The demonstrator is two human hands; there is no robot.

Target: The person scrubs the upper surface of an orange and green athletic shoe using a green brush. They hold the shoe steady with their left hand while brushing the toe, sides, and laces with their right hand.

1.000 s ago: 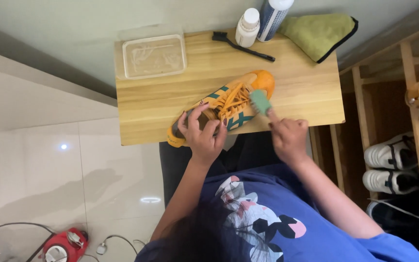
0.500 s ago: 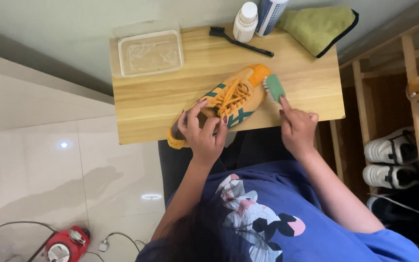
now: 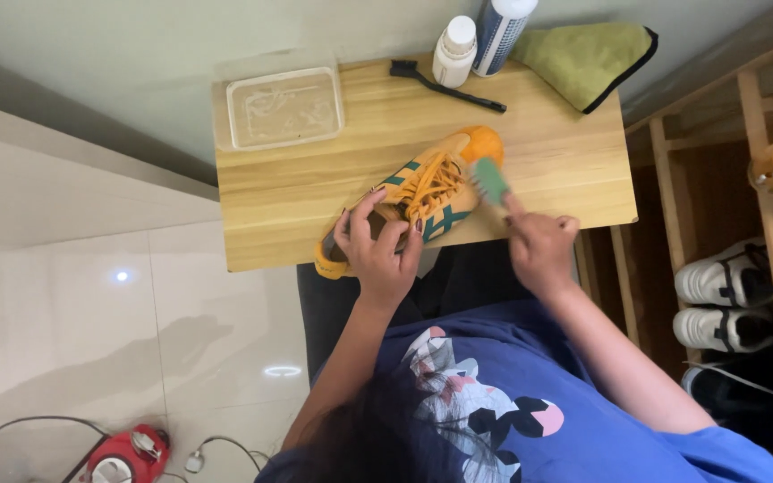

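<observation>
Orange sneaker [image 3: 422, 192] sits under our left hand [image 3: 379, 250] — fingers [image 3: 361, 213] gripping its heel. Our right hand [image 3: 539, 246] clasps a green brush [image 3: 492, 179] at its side — wooden table [image 3: 315, 179], tiled floor [image 3: 91, 340].

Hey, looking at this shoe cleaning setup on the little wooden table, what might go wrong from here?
The orange sneaker has its heel past the wooden table's near edge, steadied only by the left hand; a hard stroke of the green brush in the right hand might tip it off. The white bottle and tall can stand at the far edge and could topple if the table is jolted.
</observation>
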